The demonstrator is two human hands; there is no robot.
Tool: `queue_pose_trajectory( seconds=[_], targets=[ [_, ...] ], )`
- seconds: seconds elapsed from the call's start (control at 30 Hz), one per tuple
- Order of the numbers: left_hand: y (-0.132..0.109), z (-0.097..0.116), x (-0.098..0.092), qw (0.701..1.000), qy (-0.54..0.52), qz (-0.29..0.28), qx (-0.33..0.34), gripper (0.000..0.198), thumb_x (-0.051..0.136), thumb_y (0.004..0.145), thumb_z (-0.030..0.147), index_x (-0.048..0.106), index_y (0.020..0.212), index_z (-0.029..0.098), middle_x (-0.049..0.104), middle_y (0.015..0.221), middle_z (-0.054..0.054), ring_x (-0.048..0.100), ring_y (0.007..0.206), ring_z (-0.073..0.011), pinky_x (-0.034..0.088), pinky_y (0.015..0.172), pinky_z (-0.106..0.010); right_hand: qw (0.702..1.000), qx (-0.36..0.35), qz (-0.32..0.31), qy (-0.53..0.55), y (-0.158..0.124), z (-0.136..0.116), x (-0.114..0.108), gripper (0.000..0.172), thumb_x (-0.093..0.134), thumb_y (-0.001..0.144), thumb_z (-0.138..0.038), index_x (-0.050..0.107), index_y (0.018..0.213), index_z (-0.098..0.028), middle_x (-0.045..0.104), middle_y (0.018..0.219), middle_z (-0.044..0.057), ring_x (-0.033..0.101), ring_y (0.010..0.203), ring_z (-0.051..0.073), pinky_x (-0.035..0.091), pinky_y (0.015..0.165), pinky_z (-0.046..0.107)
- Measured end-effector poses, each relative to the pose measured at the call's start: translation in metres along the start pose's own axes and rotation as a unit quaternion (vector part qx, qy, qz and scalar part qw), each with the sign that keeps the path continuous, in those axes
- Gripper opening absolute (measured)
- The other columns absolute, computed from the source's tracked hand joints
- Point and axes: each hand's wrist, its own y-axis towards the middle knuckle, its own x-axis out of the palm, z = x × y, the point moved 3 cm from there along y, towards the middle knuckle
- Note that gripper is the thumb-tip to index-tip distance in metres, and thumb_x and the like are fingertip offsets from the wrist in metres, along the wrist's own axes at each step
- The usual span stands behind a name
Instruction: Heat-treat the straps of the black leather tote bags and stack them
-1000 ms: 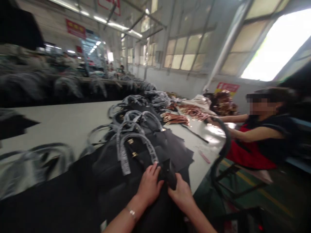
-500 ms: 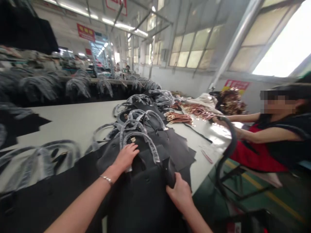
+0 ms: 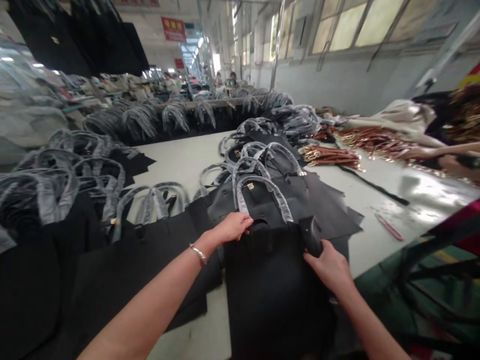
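Observation:
A black handbag (image 3: pixel 277 290) lies before me, its upper edge partly gaping and its handle (image 3: pixel 262 182) wrapped in clear plastic. My left hand (image 3: pixel 234 226) is closed on the bag's upper left edge, thumb and fingers pinched together beside the dark opening. At the upper right corner, my right hand (image 3: pixel 330 262) grips a stiff, curved black part (image 3: pixel 313 235), which appears to be the bag's side. Its fingertips are partly hidden behind that part. Beyond the handle, more black bags (image 3: pixel 322 200) lie overlapped, and a small gold clasp (image 3: pixel 250 186) shows between the handles.
More black bags (image 3: pixel 112 270) with wrapped handles cover the left of the white table (image 3: pixel 176 150). Brown straps with gold hooks (image 3: pixel 332 156) are bundled at the right, near a black strip (image 3: pixel 375 185) and a pinkish tool (image 3: pixel 389 227). A co-worker's arm (image 3: pixel 446 150) reaches in at far right.
The view has turned left and down, so most of the co-worker is out of sight. My left hand has gone from spread fingers near the clasp to pinching the bag's edge. My right hand keeps its grip.

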Motion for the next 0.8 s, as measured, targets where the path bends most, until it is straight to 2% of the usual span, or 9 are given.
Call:
queue_pose_trajectory(
  seconds=[0.13, 0.23, 0.33, 0.4, 0.47, 0.53, 0.63, 0.7, 0.8],
  targets=[
    [-0.029, -0.026, 0.018, 0.987, -0.14, -0.013, -0.081, 0.04, 0.045, 0.089, 0.052, 0.055, 0.076, 0.016, 0.057, 0.057, 0.001, 0.034, 0.032, -0.004, 0.02, 0.035, -0.017, 1.0, -0.005, -0.002, -0.014, -0.001, 0.0, 0.001, 0.059, 0.058, 0.076, -0.047, 0.056, 0.119, -0.007, 0.071, 0.09, 0.02, 0.067, 0.088, 0.038, 0.047, 0.071, 0.038],
    [-0.043, -0.035, 0.036, 0.967, -0.23, 0.004, -0.11, 0.044, 0.047, 0.087, 0.058, 0.057, 0.082, 0.015, 0.049, 0.052, 0.006, 0.026, 0.03, -0.002, 0.017, 0.034, -0.016, 1.0, -0.021, 0.004, -0.017, -0.002, -0.003, 0.0, 0.062, 0.06, 0.076, -0.045, 0.053, 0.125, -0.007, 0.071, 0.092, 0.019, 0.067, 0.091, 0.037, 0.047, 0.073, 0.038],
    [-0.05, -0.039, 0.055, 0.946, -0.301, 0.029, -0.119, 0.038, 0.057, 0.083, 0.052, 0.058, 0.084, 0.013, 0.056, 0.058, 0.002, 0.04, 0.035, -0.0034, 0.03, 0.038, -0.016, 0.998, -0.057, 0.018, -0.01, -0.008, -0.008, -0.011, 0.07, 0.061, 0.078, -0.042, 0.043, 0.137, -0.009, 0.071, 0.09, 0.013, 0.067, 0.091, 0.033, 0.048, 0.077, 0.036],
    [-0.052, -0.04, 0.066, 0.93, -0.344, 0.047, -0.117, 0.035, 0.06, 0.083, 0.046, 0.059, 0.08, 0.012, 0.062, 0.069, -0.004, 0.054, 0.047, -0.0071, 0.042, 0.046, -0.019, 0.996, -0.084, 0.012, 0.019, -0.015, -0.012, -0.023, 0.073, 0.062, 0.079, -0.04, 0.037, 0.143, -0.014, 0.07, 0.077, 0.005, 0.069, 0.079, 0.028, 0.049, 0.075, 0.034],
    [-0.054, -0.039, 0.076, 0.916, -0.381, 0.064, -0.107, 0.032, 0.059, 0.084, 0.042, 0.059, 0.08, 0.01, 0.064, 0.075, -0.007, 0.059, 0.056, -0.0092, 0.046, 0.052, -0.02, 0.99, -0.101, -0.042, 0.086, -0.028, -0.015, -0.034, 0.073, 0.063, 0.079, -0.038, 0.036, 0.144, -0.018, 0.066, 0.061, -0.002, 0.068, 0.062, 0.023, 0.051, 0.068, 0.032],
    [-0.055, -0.038, 0.084, 0.902, -0.413, 0.081, -0.092, 0.03, 0.056, 0.086, 0.039, 0.061, 0.083, 0.009, 0.065, 0.079, -0.009, 0.059, 0.058, -0.0089, 0.045, 0.053, -0.019, 0.968, -0.113, -0.14, 0.177, -0.045, -0.02, -0.039, 0.072, 0.063, 0.079, -0.036, 0.037, 0.143, -0.02, 0.062, 0.054, -0.006, 0.064, 0.051, 0.02, 0.051, 0.057, 0.03],
    [-0.058, -0.036, 0.096, 0.884, -0.452, 0.094, -0.075, 0.031, 0.058, 0.084, 0.04, 0.062, 0.089, 0.01, 0.066, 0.084, -0.01, 0.059, 0.062, -0.0096, 0.044, 0.054, -0.019, 0.912, -0.123, -0.277, 0.277, -0.072, -0.033, -0.038, 0.073, 0.065, 0.077, -0.033, 0.036, 0.144, -0.022, 0.062, 0.058, -0.006, 0.061, 0.049, 0.017, 0.049, 0.046, 0.025],
    [-0.061, -0.034, 0.101, 0.876, -0.469, 0.093, -0.065, 0.033, 0.062, 0.081, 0.043, 0.063, 0.087, 0.01, 0.066, 0.083, -0.009, 0.059, 0.064, -0.0107, 0.043, 0.054, -0.019, 0.882, -0.125, -0.332, 0.31, -0.084, -0.044, -0.035, 0.073, 0.066, 0.076, -0.029, 0.038, 0.143, -0.023, 0.062, 0.064, -0.006, 0.06, 0.05, 0.015, 0.048, 0.045, 0.023],
    [-0.065, -0.032, 0.103, 0.869, -0.485, 0.091, -0.049, 0.034, 0.066, 0.076, 0.045, 0.063, 0.078, 0.011, 0.062, 0.073, -0.005, 0.055, 0.061, -0.0107, 0.041, 0.052, -0.02, 0.855, -0.128, -0.384, 0.325, -0.089, -0.061, -0.03, 0.07, 0.066, 0.074, -0.025, 0.044, 0.139, -0.022, 0.061, 0.066, -0.005, 0.059, 0.05, 0.013, 0.047, 0.044, 0.021]
  ],
)
